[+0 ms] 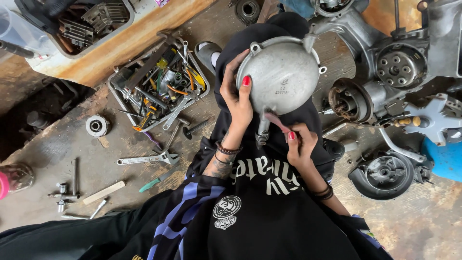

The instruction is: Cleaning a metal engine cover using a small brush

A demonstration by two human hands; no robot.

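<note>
A dull silver-grey round metal engine cover (281,77), speckled with darker grime, sits against black clothing with white lettering and blue-purple stripes (250,212), red-painted fingernails (246,80) on it, while far left a rust-orange board (130,41) edges grey concrete.

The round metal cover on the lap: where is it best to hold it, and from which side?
Hold the round metal cover by its rim from the person's left, as the left hand does now: the domed face gives no purchase, while the edge lets fingers wrap round. That leaves the lower neck free for the right hand.
</note>
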